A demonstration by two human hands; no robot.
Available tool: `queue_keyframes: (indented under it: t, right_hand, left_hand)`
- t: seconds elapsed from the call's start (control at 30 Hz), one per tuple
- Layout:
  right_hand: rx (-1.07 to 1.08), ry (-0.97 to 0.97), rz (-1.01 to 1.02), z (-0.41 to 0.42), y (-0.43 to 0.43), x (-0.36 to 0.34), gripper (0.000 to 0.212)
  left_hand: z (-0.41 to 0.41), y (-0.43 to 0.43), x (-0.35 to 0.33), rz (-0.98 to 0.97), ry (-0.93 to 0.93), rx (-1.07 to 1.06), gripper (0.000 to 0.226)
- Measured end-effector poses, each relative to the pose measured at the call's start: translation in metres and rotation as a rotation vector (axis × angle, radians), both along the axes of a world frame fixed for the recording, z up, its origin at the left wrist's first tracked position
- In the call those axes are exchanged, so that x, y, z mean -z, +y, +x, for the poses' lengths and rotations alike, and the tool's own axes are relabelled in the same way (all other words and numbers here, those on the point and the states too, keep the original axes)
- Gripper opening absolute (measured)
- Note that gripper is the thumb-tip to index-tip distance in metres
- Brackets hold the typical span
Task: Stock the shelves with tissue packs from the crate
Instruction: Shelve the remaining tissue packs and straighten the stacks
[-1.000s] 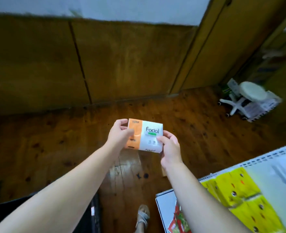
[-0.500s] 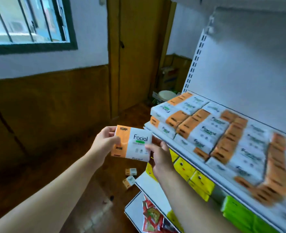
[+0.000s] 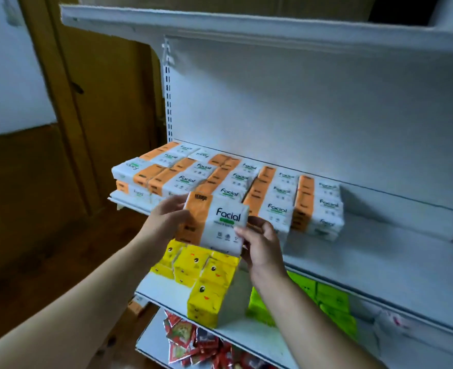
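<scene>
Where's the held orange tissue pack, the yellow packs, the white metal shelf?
Held orange tissue pack (image 3: 220, 222), head view, printed front.
Yellow packs (image 3: 206, 296), head view, front pack.
White metal shelf (image 3: 379, 249), head view, bare surface.

We are holding an orange-and-white tissue pack (image 3: 216, 221) marked "Facial", its face turned toward us and slightly tilted. Our left hand (image 3: 167, 218) is gripping its orange end and our right hand (image 3: 260, 243) is pinching its lower white corner. It is hovering just in front of the matching stocked packs (image 3: 246, 182), which are lying stacked in rows on the left part of the white shelf (image 3: 379, 251).
</scene>
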State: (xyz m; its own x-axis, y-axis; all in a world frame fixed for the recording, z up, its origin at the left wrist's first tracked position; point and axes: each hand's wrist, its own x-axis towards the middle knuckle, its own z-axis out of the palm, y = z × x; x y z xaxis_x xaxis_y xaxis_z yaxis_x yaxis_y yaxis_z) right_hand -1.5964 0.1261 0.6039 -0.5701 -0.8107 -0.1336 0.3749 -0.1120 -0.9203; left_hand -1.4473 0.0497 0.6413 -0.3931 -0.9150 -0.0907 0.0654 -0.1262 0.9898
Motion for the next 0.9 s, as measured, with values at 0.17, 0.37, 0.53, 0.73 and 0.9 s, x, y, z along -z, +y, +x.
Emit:
queue_keyframes:
  t: [0.17,0.37,0.53,0.73,0.9]
  right_hand:
    - [0.27,0.047,-0.075,-0.064,0.059,-0.021,0.04]
    - [0.453,0.078,0.072,-0.123,0.124,-0.015,0.018]
    - [0.463,0.046,0.207,-0.148,0.138,0.013,0.009]
    - [0.452,0.041,0.307,-0.169,0.122,0.04,0.02]
    - [0.379,0.189,0.434,-0.173,0.099,0.035,0.027]
  left_hand:
    - [-0.077,0.042,-0.017,-0.133,-0.019,0.182,0.035]
    - [-0.146,0.087,-0.011,-0.346,-0.245,0.254,0.025]
    - [-0.164,0.11,0.016,-0.427,-0.434,0.307,0.037]
    - [-0.163,0.114,0.038,-0.473,-0.549,0.28,0.044]
    - [-0.165,0.107,0.045,-0.521,-0.613,0.228,0.039]
